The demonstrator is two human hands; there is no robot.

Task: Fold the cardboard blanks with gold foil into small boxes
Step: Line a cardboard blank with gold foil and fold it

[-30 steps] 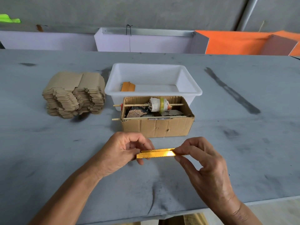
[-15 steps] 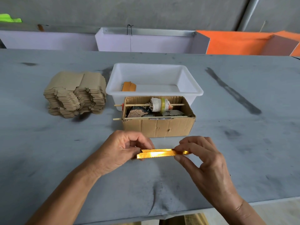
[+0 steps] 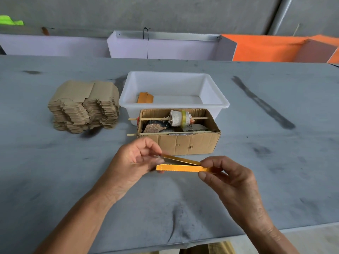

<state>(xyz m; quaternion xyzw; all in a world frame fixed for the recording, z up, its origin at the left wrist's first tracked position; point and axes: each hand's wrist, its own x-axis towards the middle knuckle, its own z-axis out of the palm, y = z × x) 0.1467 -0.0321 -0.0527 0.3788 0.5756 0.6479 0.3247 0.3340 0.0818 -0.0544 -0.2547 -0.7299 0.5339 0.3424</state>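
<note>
Between our two hands, above the near part of the grey table (image 3: pixel 55 171), we hold one gold-foil blank (image 3: pixel 180 168) edge-on to the camera. Left hand (image 3: pixel 132 165): thumb and fingers curled, pinching the blank's left end. Right hand (image 3: pixel 229 178): thumb below and forefinger above, pinching the right end. Neither hand is spread; both are closed on the piece.

Blank state: two gold layers meet at the right and gape at the left, the upper panel tilted up toward the left fingers. We judge this as a flat blank just beginning to open into a tube; no end flaps look tucked yet, though the far side is hidden from us.

Just beyond the hands stands an open corrugated carton (image 3: pixel 185 144) with two thin sticks across it, a cloth-wrapped roll on one, and dark lumps beneath. Touching behind it is a white plastic tub (image 3: pixel 216 92) holding one orange-gold folded piece (image 3: pixel 145 98), apparently the only finished box. Left of the tub, well apart from our hands, sits a tall stack of brown blanks (image 3: pixel 84 106).

Progress estimate: early. One box deposited, one in hand and far from closed, nearly the whole stack left.
</note>
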